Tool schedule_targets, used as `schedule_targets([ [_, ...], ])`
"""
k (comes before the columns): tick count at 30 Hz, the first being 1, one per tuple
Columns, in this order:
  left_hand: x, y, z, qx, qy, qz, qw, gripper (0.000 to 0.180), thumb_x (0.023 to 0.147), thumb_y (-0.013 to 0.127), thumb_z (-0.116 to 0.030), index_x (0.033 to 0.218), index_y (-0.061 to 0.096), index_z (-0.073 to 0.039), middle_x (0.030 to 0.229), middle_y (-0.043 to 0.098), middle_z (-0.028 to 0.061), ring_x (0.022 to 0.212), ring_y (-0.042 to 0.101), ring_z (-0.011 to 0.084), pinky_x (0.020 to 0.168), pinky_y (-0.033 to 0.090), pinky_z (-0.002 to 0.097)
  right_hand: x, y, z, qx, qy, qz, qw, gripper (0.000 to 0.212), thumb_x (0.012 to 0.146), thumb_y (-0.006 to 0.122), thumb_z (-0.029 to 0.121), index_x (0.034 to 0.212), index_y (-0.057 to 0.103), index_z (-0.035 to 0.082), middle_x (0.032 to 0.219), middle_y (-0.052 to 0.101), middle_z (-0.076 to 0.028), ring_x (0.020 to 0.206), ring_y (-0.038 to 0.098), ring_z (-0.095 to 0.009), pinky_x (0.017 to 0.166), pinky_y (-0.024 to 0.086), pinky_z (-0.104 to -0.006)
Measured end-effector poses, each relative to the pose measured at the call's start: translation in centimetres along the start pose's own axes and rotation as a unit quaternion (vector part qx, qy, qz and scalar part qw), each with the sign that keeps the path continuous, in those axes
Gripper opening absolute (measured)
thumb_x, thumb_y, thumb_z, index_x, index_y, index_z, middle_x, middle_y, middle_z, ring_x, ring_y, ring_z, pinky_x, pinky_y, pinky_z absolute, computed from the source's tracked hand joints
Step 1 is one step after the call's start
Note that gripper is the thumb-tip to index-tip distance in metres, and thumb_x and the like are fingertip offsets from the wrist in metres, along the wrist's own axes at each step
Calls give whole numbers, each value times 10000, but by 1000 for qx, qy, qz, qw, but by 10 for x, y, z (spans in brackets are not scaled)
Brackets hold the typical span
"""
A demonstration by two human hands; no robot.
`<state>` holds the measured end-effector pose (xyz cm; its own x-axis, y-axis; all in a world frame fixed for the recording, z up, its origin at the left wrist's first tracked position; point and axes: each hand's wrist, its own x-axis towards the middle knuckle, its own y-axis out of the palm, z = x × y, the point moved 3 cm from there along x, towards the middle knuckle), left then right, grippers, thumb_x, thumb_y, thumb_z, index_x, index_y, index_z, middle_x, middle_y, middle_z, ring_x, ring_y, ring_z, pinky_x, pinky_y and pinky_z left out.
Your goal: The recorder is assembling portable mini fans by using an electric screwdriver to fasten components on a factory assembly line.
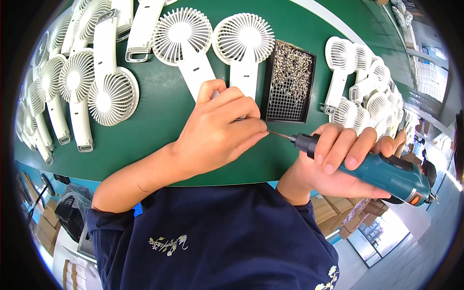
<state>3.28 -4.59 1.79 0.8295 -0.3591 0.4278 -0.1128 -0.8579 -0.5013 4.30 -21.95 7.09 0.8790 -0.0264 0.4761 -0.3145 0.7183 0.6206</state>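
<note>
My right hand (338, 162) is wrapped round a teal electric screwdriver (382, 173) with a black nose. Its thin bit (280, 134) points left, and the tip meets the fingertips of my left hand (222, 126). Those fingers are curled and pressed together; what they pinch is hidden. Under and behind the left hand runs the handle of a white handheld fan (195, 70), its lower end covered. Beside it lies a second white fan (244, 36), also partly hidden by the hand. A black tray (285, 114) full of holes, with many small silver screws, lies just beyond the bit.
On the green table (159, 96), several white fans (76, 79) crowd the left side. Another cluster of fans (340, 55) stands at the right. Cardboard boxes (333, 208) are below the table's right side. Part of another person shows at the far right.
</note>
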Motion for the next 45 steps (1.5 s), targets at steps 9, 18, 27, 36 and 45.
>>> schedule_targets([
  [9, 13, 12, -2, -16, -23, -15, 999, 179, 647, 783, -78, 801, 693, -98, 761, 558, -39, 705, 511, 143, 747, 315, 342, 8, -9, 11, -38, -63, -30, 997, 638, 873, 493, 625, 1142, 457, 47, 743, 477, -41, 471, 453, -119, 433, 370, -260],
  [18, 10, 8, -1, -32, -14, -8, 999, 193, 644, 789, -71, 813, 699, -91, 753, 562, -40, 688, 511, 140, 737, 316, 336, 5, -4, 5, -30, -49, -34, 998, 614, 869, 504, 617, 1123, 453, 60, 735, 482, -44, 450, 459, -127, 416, 387, -271],
  [27, 3, 0, 1, -42, -6, 54, 998, 238, 649, 782, -101, 872, 700, -84, 780, 550, -25, 722, 518, 149, 767, 325, 339, 8, 1, -2, 2, 5, 46, 999, 648, 880, 481, 626, 1194, 455, 59, 760, 491, -52, 459, 462, -140, 423, 380, -276],
  [36, 6, -26, 3, 156, -42, 99, 982, 566, 585, 797, -209, 1131, 649, -185, 1278, 513, 25, 1165, 444, 273, 923, 321, 431, -7, 35, -16, -136, 14, 103, 985, 741, 803, 517, 718, 1208, 455, 100, 741, 496, -87, 439, 453, -184, 406, 372, -328],
  [45, 0, -22, 12, 128, -58, 84, 986, 504, 578, 816, -205, 1058, 661, -191, 1292, 511, -11, 1182, 435, 266, 938, 314, 447, -14, 40, -34, -160, -28, 57, 985, 485, 903, 498, 532, 1110, 411, 102, 727, 524, -124, 433, 489, -225, 379, 390, -339],
])
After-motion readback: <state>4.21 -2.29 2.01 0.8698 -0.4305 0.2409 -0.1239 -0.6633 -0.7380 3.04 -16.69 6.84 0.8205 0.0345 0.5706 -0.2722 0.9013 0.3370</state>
